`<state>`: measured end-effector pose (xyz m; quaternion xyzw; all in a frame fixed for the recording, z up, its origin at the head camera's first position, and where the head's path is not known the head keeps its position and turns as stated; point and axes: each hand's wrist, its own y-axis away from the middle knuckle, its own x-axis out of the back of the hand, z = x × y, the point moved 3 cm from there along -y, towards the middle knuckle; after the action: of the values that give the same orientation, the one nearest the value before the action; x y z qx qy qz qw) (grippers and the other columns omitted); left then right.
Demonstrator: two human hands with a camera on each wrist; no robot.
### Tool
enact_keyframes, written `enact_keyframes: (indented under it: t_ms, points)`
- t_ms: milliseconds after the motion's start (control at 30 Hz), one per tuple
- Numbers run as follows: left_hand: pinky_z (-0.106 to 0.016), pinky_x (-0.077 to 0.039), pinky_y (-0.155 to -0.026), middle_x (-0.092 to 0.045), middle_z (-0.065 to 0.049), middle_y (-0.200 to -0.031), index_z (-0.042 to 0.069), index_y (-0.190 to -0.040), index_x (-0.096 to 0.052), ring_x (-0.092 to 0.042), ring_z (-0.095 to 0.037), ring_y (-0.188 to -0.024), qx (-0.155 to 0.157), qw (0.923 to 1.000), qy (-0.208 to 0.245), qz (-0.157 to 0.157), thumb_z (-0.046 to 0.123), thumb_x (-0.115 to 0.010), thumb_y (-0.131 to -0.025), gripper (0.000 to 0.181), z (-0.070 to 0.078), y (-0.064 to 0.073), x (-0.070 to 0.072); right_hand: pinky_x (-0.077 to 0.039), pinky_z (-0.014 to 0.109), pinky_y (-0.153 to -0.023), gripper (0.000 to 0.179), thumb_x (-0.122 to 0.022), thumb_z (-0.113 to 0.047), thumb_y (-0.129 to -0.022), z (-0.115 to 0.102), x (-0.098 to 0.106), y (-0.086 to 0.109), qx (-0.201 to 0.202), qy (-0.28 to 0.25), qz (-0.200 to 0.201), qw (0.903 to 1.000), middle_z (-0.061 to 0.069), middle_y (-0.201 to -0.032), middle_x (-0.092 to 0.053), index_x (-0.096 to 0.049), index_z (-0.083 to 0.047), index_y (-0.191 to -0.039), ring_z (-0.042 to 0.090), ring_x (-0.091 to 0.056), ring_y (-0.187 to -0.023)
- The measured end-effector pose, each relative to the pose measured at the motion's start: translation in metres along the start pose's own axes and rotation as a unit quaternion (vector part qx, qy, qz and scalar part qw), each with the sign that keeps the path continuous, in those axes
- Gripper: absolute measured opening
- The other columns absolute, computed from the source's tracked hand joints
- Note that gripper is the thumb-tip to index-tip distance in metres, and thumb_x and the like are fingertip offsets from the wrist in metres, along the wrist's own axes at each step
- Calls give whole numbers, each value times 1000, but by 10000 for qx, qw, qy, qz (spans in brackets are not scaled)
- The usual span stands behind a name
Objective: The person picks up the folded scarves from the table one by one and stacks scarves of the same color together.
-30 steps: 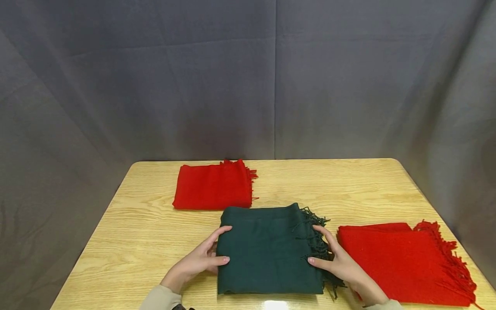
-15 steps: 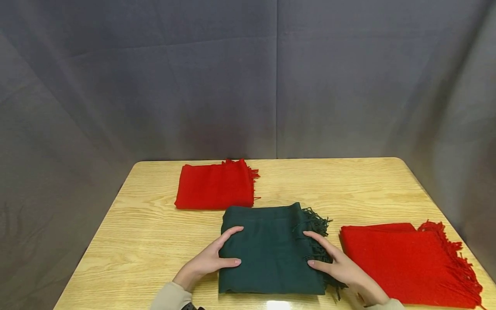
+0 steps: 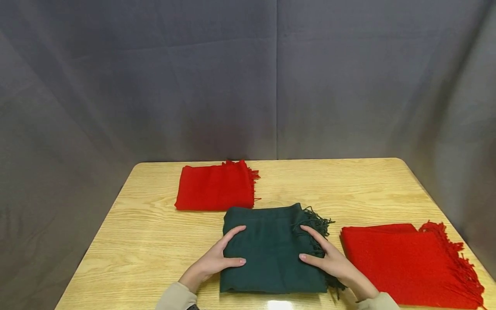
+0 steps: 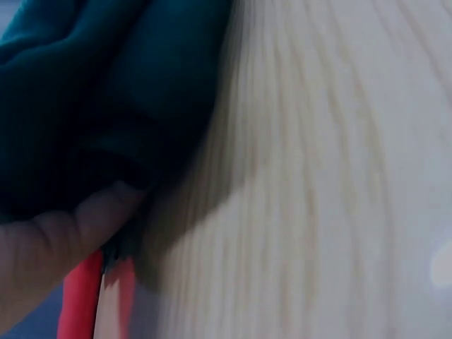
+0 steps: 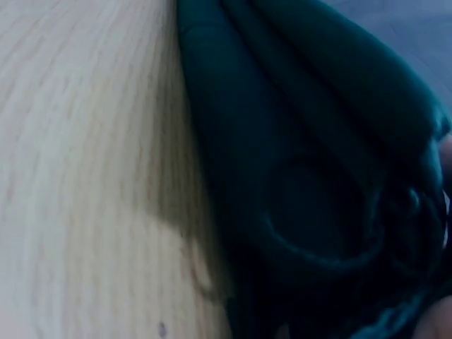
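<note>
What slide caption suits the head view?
Left fingers and right fingers hold a folded dark green cloth, two folded red cloths nearby.

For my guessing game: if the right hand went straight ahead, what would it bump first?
The dark green cloth, which the right hand is touching. Past that, the back red cloth probably comes next, though depth is hard to judge.

Green cloth [image 3: 273, 249] (fringed) in both hands [image 3: 214, 259] [image 3: 332, 260]
</note>
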<state>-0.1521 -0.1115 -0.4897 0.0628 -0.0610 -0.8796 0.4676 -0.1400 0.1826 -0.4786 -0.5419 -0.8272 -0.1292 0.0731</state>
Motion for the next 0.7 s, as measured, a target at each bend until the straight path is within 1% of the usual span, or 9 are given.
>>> enact_keyframes:
  t_ms: [133, 233, 367, 467, 567, 700]
  points:
    - [-41, -34, -97, -32, -11, -137, 28, -140, -30, -39, -28, -119, -34, 9999, 79, 121, 11, -71, -78, 77, 0, -2, -4, -23, 62, -97, 68, -70, -22, -80, 1, -3, -1, -63, 192, 211, 9996, 14, -147, -21, -35, -22, -138, 39, -15, -133]
    - [-40, -36, -96, -32, -11, -137, 28, -140, -30, -41, -28, -118, -43, 9997, 143, 187, 12, -72, -77, 77, 0, -3, -6, -23, 63, -96, 68, -72, -22, -78, 3, -5, -2, -197, 246, 324, 9990, 13, -147, -22, -38, -23, -137, 38, -15, -133]
    - [-38, -39, -94, -35, -12, -136, 27, -140, -31, -44, -28, -115, -89, 9994, 225, 257, 9, -72, -76, 78, 0, -3, -8, -22, 63, -96, 68, -73, -18, -76, 3, -7, -4, -316, 84, 440, 9985, 12, -147, -21, -40, -23, -135, 38, -14, -134]
    - [-37, -40, -91, -36, -12, -134, 26, -139, -33, -46, -28, -113, -165, 9991, 206, 329, 5, -73, -74, 79, 0, -4, -10, -23, 62, -96, 68, -74, -13, -74, 3, -8, -4, -362, -97, 538, 9978, 12, -147, -21, -42, -22, -133, 37, -13, -133]
    - [-37, -41, -89, -37, -13, -132, 25, -138, -34, -47, -28, -110, -277, 9985, 121, 455, 2, -73, -73, 80, 0, -4, -12, -24, 60, -97, 68, -74, -7, -72, 3, -9, -3, -347, -258, 671, 9968, 12, -146, -21, -44, -20, -132, 36, -13, -133]
    - [-38, -41, -89, -37, -12, -131, 25, -137, -37, -46, -28, -109, -410, 9972, 21, 627, -2, -72, -71, 80, 1, -6, -13, -23, 59, -98, 69, -73, -1, -69, 3, -11, -2, -220, -378, 859, 9953, 14, -145, -23, -45, -16, -131, 36, -14, -133]
